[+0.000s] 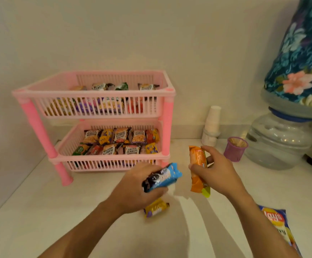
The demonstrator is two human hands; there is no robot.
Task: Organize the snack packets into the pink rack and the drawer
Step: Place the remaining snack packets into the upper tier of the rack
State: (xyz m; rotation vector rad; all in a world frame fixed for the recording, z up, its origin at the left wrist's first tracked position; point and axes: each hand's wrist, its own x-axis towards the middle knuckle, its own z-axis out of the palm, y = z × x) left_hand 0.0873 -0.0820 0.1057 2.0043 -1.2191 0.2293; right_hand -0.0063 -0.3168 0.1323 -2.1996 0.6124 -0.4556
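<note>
1. Head view: the left hand (132, 187) is curled round a blue biscuit pack (161, 177), holding it tilted above the counter (39, 211), its far end pointing up and to the right.
2. The right hand (214, 170) grips an orange pack (198, 168) held nearly upright, thumb on its near face and fingers behind it; a green pack (206, 191) shows at its lower end, and I cannot tell whether it is a separate packet.
3. The two hands are near each other but apart, with bare counter between the packs.
4. Just beneath the left hand, a yellow pack (156, 208) lies flat on the counter.
5. Near the right forearm, on its outer side, a Lay's bag (276, 224) lies on the counter, partly hidden by the arm.
6. Beyond the left hand stands the pink rack (95, 90), two tiers; both tiers hold small snack packets (121, 140), among them several marked salted peanuts.
7. Beyond the right hand, a stack of paper cups (212, 123) stands at the wall.
8. Just past the right hand's fingers, to its right, is a purple cup (235, 148) of toothpicks.
9. Further right stands a water bottle (278, 140), upended under a floral cover (300, 58).
10. No drawer is in view.
</note>
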